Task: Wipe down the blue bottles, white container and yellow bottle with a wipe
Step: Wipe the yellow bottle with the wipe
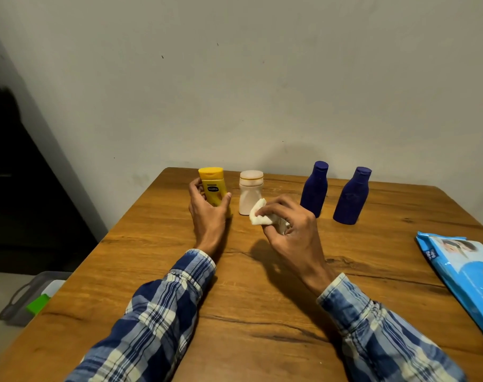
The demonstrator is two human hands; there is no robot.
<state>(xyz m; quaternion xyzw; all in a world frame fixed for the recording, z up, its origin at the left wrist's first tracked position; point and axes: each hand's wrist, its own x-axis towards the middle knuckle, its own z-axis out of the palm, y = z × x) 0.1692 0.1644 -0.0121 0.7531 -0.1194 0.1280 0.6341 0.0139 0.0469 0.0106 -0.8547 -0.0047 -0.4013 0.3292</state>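
A yellow bottle [213, 186] stands upright at the table's far left, and my left hand [208, 209] grips its lower body with thumb and fingers curled round it. Just right of it stands the white container [249, 194] with a pale cap. My right hand [290, 224] hovers in front of the container and pinches a crumpled white wipe [258, 215]; the wipe's edge sits close to the container's base, contact unclear. Two dark blue bottles, one [314, 188] and another [352, 195], stand upright farther right, untouched.
A blue pack of wipes [463, 274] lies flat at the right edge of the wooden table [251, 312]. The table's back edge meets a grey wall. On the floor at the left sits a grey bin [27, 299] with a green item.
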